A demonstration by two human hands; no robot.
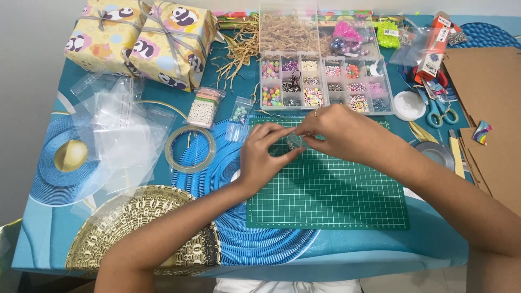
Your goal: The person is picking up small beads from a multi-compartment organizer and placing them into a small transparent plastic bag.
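Observation:
My left hand (266,154) and my right hand (339,133) meet over the far edge of a green cutting mat (331,201). Both pinch a small clear plastic bag (294,142) between fingertips; its contents are too small to tell. A ring shows on a finger of my right hand. Just beyond the hands stands a clear compartment box of coloured beads (325,84).
Two panda-print wrapped gift boxes (144,40) sit far left. Clear plastic bags (116,133), a tape roll (190,149), small bead packets (205,107) lie left. Scissors (437,106), a white spool (409,105), an orange box (434,49) and cardboard (488,108) lie right.

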